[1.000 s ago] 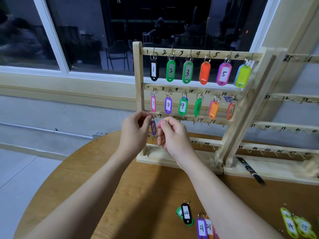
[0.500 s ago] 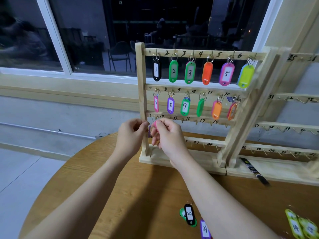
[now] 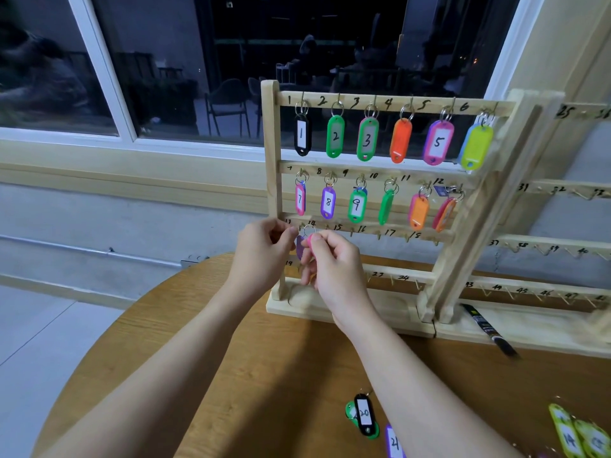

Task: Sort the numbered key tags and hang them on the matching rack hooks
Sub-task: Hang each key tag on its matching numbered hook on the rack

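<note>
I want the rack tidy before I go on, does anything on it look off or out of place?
Mostly tidy. Hook 6 seems to carry two tags, a yellow-green tag over a blue one. Several tags hang turned, numbers hidden: the orange tag at 4, and those at 10 to 12.

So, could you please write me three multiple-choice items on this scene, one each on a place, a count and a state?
1. Where does the black tag numbered 20 lie?
A. on the table
B. on the top rail
C. on the windowsill

2. How many tags hang on the rack's top rail?
A. three
B. six
C. nine

3. What is the right hand doing?
A. resting flat on the table
B. pinching a pink tag at the third rail
C. holding a marker

Answers: 1 A, it lies on the table near the forearm; 2 B, one under each of numbers 1 to 6; 3 B, fingertips grip the tag.
</note>
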A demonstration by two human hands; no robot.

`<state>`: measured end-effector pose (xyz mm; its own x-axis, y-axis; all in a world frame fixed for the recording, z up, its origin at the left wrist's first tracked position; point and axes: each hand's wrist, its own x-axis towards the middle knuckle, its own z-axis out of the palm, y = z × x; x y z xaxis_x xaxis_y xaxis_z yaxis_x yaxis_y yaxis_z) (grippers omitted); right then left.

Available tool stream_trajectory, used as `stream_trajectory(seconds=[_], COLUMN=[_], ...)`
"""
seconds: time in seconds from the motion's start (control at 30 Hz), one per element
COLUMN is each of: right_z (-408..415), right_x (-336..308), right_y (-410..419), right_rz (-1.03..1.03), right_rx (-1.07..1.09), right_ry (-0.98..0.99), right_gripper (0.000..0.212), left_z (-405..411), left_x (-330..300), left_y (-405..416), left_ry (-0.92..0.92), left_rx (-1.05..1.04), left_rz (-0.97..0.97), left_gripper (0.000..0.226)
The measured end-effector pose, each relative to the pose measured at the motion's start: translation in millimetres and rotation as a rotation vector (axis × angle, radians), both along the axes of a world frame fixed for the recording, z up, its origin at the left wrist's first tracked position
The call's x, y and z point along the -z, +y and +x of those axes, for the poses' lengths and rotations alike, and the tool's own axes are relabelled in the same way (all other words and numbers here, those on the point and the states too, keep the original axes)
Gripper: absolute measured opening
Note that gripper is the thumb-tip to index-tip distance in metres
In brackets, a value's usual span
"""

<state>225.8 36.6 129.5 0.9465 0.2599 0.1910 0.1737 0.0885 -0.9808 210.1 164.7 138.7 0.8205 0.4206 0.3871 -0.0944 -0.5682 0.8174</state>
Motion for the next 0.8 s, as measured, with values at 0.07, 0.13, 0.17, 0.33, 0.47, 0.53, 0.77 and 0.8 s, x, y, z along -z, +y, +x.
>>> stream_trajectory(seconds=[0.07,0.13,0.17,0.33,0.47,0.53,0.77,0.8], right_z=[1,1,1,2,-2,-3,-11,-15], right_x=[2,4,3,-1,3,6,37,40], right_y=[2,6,9,17,13,6,-61,-75], right_rz=[-0.026,-0.039,-0.039,-0.054,-0.076,-0.096,-0.602,-0.690], right_rx=[0.003,-0.001,-0.002,0.048,0.084,0.038,-0.157,-0.162], right_ry=[-0.018,-0.026,-0.021,0.030,0.112,0.091,-0.161,-0.187], right_gripper=[0.029,0.029,0.029,0.029,0.032,0.033,0.025,0.026], left_z=[0,-1,-2,-11,-18,-22,-40,-43], left_x=[2,2,3,9,18,21,43,46], left_y=[0,0,0,3,10,12,0,-7], left_ry=[0.001,0.002,-0.002,-0.014,-0.001,0.006,0.058,0.065], left_rx=[-0.014,-0.013,-0.006,0.015,-0.067,-0.079,0.001,0.025], left_rz=[-0.013,-0.033,-0.044,-0.069,-0.095,-0.115,-0.111,-0.106], left_gripper=[0.022,0.022,0.022,0.024,0.027,0.027,0.026,0.025])
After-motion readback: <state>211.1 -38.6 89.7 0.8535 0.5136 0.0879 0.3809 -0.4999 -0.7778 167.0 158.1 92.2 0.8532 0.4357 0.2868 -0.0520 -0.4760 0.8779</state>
